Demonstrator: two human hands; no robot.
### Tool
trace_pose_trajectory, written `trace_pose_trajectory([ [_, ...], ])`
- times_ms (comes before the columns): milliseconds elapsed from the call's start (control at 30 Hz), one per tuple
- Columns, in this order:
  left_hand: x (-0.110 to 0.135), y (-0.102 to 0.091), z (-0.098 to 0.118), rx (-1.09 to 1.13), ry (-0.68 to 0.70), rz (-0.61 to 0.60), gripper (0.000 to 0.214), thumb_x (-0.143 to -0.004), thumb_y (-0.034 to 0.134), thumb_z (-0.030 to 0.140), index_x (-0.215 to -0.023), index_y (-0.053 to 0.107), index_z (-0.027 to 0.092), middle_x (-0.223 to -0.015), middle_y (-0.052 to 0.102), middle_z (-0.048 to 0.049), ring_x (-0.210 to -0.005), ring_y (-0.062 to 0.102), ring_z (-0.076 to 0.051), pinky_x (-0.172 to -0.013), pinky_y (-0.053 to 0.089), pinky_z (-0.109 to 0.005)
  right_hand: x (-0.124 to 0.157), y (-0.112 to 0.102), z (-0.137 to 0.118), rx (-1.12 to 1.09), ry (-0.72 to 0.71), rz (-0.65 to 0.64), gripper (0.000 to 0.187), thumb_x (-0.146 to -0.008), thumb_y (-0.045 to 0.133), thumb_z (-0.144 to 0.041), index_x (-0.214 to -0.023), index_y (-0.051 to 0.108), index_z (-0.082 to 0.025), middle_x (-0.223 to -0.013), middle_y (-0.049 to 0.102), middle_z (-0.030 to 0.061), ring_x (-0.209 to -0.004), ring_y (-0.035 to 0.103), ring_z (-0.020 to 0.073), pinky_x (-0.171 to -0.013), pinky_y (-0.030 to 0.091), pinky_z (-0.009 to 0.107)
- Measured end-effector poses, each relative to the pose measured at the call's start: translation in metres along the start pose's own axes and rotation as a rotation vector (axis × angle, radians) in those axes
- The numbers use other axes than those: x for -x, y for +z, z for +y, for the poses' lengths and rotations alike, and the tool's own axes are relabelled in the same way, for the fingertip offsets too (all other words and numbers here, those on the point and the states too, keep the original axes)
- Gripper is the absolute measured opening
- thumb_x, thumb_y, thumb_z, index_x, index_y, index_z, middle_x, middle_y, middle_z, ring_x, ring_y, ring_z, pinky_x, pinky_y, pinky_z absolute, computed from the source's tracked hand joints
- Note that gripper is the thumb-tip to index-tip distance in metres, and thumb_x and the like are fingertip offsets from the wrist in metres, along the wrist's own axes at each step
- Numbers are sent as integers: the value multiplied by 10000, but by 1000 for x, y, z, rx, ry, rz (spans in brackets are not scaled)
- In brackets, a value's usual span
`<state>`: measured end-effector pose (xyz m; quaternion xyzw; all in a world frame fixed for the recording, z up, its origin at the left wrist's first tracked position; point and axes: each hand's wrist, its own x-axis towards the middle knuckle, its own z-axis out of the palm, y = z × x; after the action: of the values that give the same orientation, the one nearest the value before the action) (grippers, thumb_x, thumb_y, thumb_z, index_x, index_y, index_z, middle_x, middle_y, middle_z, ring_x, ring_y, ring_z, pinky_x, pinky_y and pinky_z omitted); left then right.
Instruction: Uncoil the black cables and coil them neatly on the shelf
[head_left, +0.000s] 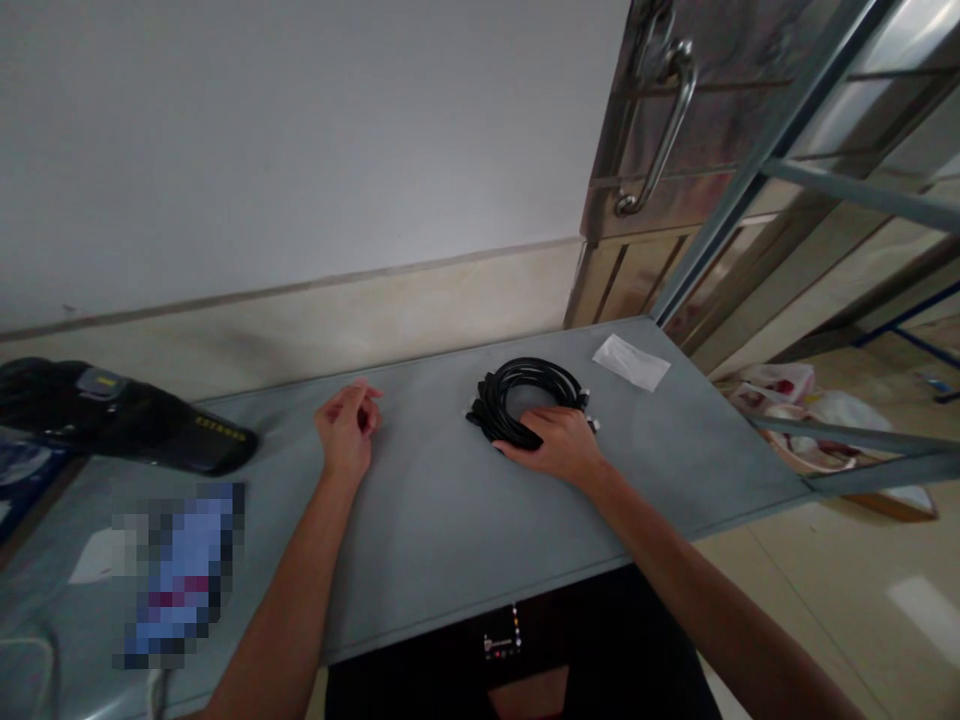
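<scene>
A coil of black cable (525,395) lies on the grey table (435,510), right of the middle. My right hand (559,445) rests on the near edge of the coil, fingers curled over the strands and gripping them. My left hand (346,430) rests on its side on the bare table surface to the left, about a hand's width from the coil. Its fingers are loosely curled and it holds nothing.
A small clear plastic bag (630,361) lies flat near the table's far right corner. A black pouch (127,420) sits at the far left. A blurred blue item (180,570) lies at the near left. A metal door with a handle (660,130) and a frame stand behind right.
</scene>
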<state>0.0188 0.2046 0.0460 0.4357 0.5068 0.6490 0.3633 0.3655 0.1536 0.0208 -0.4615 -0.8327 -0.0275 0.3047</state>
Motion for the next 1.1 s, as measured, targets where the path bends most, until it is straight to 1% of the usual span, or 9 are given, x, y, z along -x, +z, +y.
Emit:
trace_pose_trajectory([
  [267,5,3,-4,-89,13,-36,387,-937,817,562,-755,765,225,-536,501,38,-454,388,-100,-451,210,-279,0,-2,0,14,-12,17,524,-1057,719,-667,-770,706,-229,-743,754,47,-722,720,211,-687,460,345],
  [533,10,5,2,-160,26,-104,448,-959,787,646,-780,779,235,-543,506,31,-486,408,-121,-476,286,-288,2,-1,-1,13,1,50,516,-1041,747,-657,-749,700,-235,-694,714,48,-685,693,211,-669,463,340],
  [733,11,1,-2,-175,38,-75,452,-960,775,658,-772,770,247,-548,512,27,-490,417,-131,-481,292,-297,3,1,1,46,-13,85,533,-1035,745,-688,-750,704,-239,-688,711,44,-681,705,214,-652,463,339],
  [800,13,2,3,-197,54,-73,471,-956,767,679,-766,765,248,-546,511,24,-490,424,-136,-479,295,-301,4,2,2,48,-6,93,535,-1029,748,-696,-751,709,-241,-690,715,46,-684,706,215,-649,460,336],
  [867,19,7,16,-195,69,-89,491,-945,775,702,-765,766,246,-546,516,21,-488,423,-135,-474,290,-304,4,3,3,47,3,106,537,-1018,761,-697,-736,705,-242,-677,707,44,-674,697,212,-641,452,332],
  [933,37,17,37,-124,65,-125,490,-937,797,710,-780,775,246,-553,533,15,-485,421,-135,-469,287,-308,3,4,4,56,11,121,544,-1008,772,-696,-719,696,-242,-665,698,42,-652,682,205,-628,439,328],
  [967,51,23,49,-64,54,-154,479,-939,805,707,-791,779,252,-561,547,9,-484,426,-139,-466,291,-311,3,4,4,64,16,126,548,-1007,773,-697,-714,693,-241,-662,695,41,-643,676,202,-624,434,327],
  [1033,93,33,77,92,28,-239,403,-973,799,678,-861,817,292,-614,609,-15,-516,487,-164,-483,350,-330,2,4,5,72,26,129,554,-1010,769,-701,-712,686,-241,-666,699,42,-633,672,198,-621,432,328],
  [1100,147,35,103,186,21,-372,348,-1012,753,675,-895,841,360,-634,637,-40,-558,566,-214,-502,425,-374,2,3,5,65,30,123,554,-1016,764,-702,-715,681,-245,-677,709,43,-641,682,202,-625,441,332],
])
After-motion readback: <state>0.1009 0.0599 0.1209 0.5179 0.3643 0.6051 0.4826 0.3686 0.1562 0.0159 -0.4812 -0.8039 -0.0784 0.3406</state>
